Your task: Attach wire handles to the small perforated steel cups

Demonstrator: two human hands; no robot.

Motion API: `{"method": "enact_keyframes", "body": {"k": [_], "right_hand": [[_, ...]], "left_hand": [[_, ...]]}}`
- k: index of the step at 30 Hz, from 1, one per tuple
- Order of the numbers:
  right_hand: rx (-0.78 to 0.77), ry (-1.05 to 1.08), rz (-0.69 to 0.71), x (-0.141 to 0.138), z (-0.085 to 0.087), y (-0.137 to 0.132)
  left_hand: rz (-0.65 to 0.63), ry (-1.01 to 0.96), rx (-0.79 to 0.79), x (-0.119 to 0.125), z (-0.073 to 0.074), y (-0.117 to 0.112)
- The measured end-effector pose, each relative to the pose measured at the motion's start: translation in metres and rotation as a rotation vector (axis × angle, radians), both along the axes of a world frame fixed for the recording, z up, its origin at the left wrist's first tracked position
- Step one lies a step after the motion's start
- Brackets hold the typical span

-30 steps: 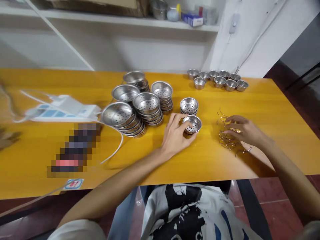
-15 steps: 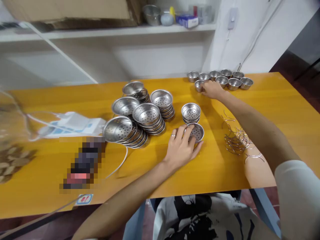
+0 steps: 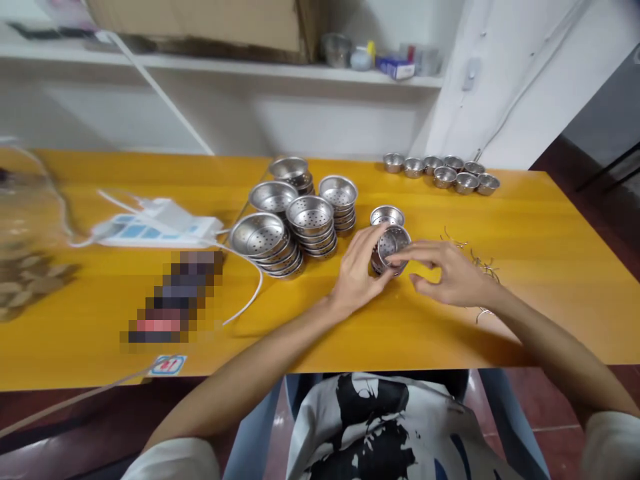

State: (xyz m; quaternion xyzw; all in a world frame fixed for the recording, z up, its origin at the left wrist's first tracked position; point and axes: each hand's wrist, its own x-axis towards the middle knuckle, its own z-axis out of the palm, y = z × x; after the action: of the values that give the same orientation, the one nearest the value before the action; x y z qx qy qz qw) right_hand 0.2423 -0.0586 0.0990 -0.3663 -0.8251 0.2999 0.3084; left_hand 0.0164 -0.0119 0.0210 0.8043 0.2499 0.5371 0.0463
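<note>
My left hand [image 3: 357, 270] is wrapped round a perforated metal cup [image 3: 394, 245], tilted with its holed inside facing up toward me. Whether a smaller cup sits inside it I cannot tell. From the right, my right hand [image 3: 445, 270] reaches the cup's rim with its fingertips, thumb spread away below and a gap between. Just behind the held cup stands another perforated cup [image 3: 387, 215]. To the left are several stacks of like cups [image 3: 310, 213]. Thin bent wire pieces [image 3: 485, 267] lie beside and partly behind my right forearm.
Small metal cups [image 3: 466, 182] stand in two rows at the table's back right. A white power strip [image 3: 160, 230] with cables, a pixelated dark object [image 3: 175, 297] and brown pieces [image 3: 35, 280] lie left. A shelf [image 3: 225, 67] runs above the table [image 3: 320, 333].
My right hand has come back from the rear rows to the held cup, and one small cup is gone from there. My left hand has tilted its cup.
</note>
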Motion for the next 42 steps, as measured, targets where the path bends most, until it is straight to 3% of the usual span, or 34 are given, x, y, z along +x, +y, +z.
{"method": "enact_keyframes", "body": {"k": [3,5,8,13,20,24,29,32,36,40,42], "right_hand": [[-0.505,0.397,-0.015,-0.015,-0.003,-0.009],[-0.724,0.642,-0.067,-0.021,-0.006,-0.013],[-0.840,0.852,-0.134,-0.025,-0.010,-0.015],[-0.950,0.853,-0.044,-0.022,-0.015,-0.011],[-0.952,0.833,-0.006,-0.025,-0.026,-0.016],[-0.984,0.875,-0.027,-0.025,-0.032,-0.016],[-0.980,0.928,-0.044,-0.025,-0.032,-0.013],[-0.938,0.924,-0.056,-0.027,-0.032,-0.015],[-0.865,0.922,-0.036,-0.031,-0.031,-0.020],[-0.794,0.904,-0.016,-0.023,-0.016,-0.024],[-0.647,0.851,-0.068,-0.005,-0.008,-0.025]], "left_hand": [[-0.026,0.070,0.228,-0.002,0.000,0.004],[-0.017,0.114,0.300,-0.002,0.001,0.004],[0.004,0.112,0.334,-0.001,0.004,0.002],[-0.004,0.097,0.341,-0.004,0.000,-0.001],[-0.152,0.200,0.437,-0.021,-0.009,0.004],[-0.068,0.211,0.529,-0.016,-0.006,0.001],[-0.071,0.220,0.370,-0.007,-0.001,0.001],[-0.104,0.264,0.423,-0.008,0.002,0.005],[-0.003,0.218,0.497,-0.005,0.006,0.006],[0.063,0.064,0.352,0.001,0.012,0.000],[0.080,0.018,0.189,0.003,0.014,-0.003]]}}
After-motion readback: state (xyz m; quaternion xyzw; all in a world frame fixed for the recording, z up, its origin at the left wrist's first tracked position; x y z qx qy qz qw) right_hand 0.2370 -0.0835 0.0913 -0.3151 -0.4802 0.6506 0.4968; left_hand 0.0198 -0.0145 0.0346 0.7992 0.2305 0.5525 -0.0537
